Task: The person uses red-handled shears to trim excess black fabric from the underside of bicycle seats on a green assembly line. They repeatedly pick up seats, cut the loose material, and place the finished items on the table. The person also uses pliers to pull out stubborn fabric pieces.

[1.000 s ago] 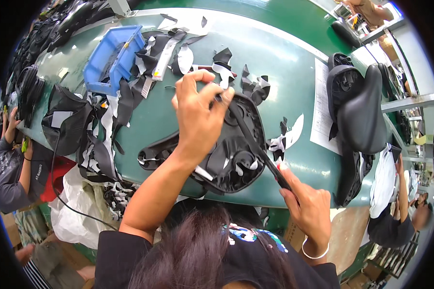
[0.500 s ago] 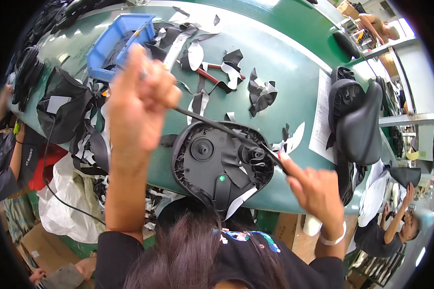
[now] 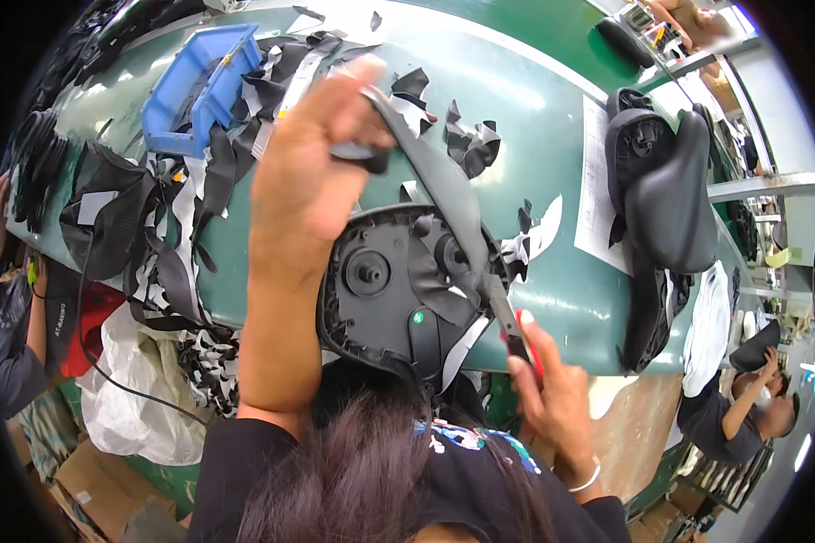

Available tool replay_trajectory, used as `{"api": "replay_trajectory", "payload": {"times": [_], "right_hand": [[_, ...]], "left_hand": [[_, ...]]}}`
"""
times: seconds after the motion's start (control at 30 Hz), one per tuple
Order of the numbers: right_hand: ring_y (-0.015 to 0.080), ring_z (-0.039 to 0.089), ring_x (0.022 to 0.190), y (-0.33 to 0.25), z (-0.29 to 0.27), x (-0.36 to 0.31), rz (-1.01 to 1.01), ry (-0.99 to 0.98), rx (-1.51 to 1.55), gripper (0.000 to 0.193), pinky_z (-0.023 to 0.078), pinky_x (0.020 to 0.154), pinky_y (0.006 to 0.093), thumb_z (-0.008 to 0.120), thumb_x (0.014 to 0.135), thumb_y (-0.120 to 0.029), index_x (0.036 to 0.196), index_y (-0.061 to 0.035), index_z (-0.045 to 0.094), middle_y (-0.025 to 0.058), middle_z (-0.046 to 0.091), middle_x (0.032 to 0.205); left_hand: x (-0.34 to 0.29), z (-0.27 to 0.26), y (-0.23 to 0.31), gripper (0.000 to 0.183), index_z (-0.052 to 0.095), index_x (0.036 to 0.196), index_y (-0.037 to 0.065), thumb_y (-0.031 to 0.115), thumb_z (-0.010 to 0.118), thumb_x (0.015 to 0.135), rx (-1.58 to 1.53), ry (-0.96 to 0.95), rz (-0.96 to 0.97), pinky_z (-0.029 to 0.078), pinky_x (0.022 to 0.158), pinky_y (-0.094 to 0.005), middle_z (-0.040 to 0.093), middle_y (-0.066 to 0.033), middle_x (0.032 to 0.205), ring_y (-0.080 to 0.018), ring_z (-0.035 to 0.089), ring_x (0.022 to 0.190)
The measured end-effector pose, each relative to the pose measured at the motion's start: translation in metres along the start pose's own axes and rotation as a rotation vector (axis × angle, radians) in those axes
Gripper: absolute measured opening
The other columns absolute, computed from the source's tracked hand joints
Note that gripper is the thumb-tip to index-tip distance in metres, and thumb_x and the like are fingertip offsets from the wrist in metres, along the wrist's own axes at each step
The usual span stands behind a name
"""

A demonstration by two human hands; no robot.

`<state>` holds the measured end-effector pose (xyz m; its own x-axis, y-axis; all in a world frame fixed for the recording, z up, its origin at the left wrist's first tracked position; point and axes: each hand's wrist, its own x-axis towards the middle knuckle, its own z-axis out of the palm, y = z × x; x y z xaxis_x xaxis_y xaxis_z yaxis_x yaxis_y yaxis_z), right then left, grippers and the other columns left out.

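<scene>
Upside down at the table's near edge lies a black saddle, its hollow plastic underside showing round fittings and a small green sticker. My left hand is closed on a strip of black covering material, stretched taut from the saddle's right rim up to my fist. A dark end of material hangs under that fist, blurred. In my right hand is a red-handled cutter knife. Its blade meets the strip at the right rim. A white-backed flap sticks out at the saddle's near right edge.
Black and white offcuts litter the table. A blue bin stands far left; a black pouch-like piece lies nearer. More black saddles are stacked at right beside a paper sheet. Other people work at both sides.
My left hand has moved right, with the strip now steeper and showing its broad face. My right hand and knife have come nearer to me and turned more upright.
</scene>
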<state>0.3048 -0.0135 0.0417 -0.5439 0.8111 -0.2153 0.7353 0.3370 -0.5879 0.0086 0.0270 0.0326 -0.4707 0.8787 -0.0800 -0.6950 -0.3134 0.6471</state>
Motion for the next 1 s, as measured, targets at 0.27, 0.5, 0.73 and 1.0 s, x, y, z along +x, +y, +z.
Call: {"api": "replay_trajectory", "payload": {"times": [0.27,0.5,0.73,1.0], "right_hand": [[0.0123,0.060,0.057,0.005,0.024,-0.031,0.181,-0.021,0.545,0.047,0.049,0.054,0.0266,0.057,0.091,-0.013,0.135,-0.0069,0.042,0.0094,0.065,0.079],[0.0087,0.052,0.068,0.021,0.017,0.034,0.013,0.460,0.652,0.027,0.046,0.064,0.0247,0.049,0.097,-0.018,0.119,-0.0018,0.045,0.0056,0.057,0.088],[0.0093,0.051,0.064,0.028,-0.007,0.067,-0.114,0.753,0.781,0.025,0.046,0.061,0.0247,0.049,0.097,-0.019,0.116,-0.0029,0.044,0.0063,0.058,0.086],[0.0095,0.053,0.065,0.006,0.013,0.107,-0.126,0.615,0.852,0.028,0.045,0.062,0.0244,0.052,0.096,-0.019,0.118,-0.0025,0.049,0.0057,0.060,0.086]], "left_hand": [[-0.013,-0.037,0.004,0.024,0.063,0.092,0.002,0.025,0.058,0.091,0.475,0.126,0.389,0.040,0.062,-0.0239,0.060,-0.0030,0.079,-0.0094,0.047,0.064],[-0.007,-0.059,-0.004,0.043,0.068,0.095,-0.001,0.040,0.063,0.086,1.344,-0.385,-0.208,0.047,0.070,-0.0330,0.068,-0.0119,0.081,-0.0177,0.062,0.075],[0.096,-0.055,-0.042,0.028,0.062,0.088,0.005,0.029,0.049,0.090,1.959,-0.166,0.637,0.047,0.072,-0.0455,0.062,-0.0128,0.099,-0.0326,0.057,0.095],[-0.057,-0.044,-0.075,0.021,0.066,0.083,0.009,0.029,0.065,0.083,1.394,-1.131,0.071,0.045,0.075,-0.0393,0.057,-0.0094,0.102,-0.0271,0.058,0.091]]}}
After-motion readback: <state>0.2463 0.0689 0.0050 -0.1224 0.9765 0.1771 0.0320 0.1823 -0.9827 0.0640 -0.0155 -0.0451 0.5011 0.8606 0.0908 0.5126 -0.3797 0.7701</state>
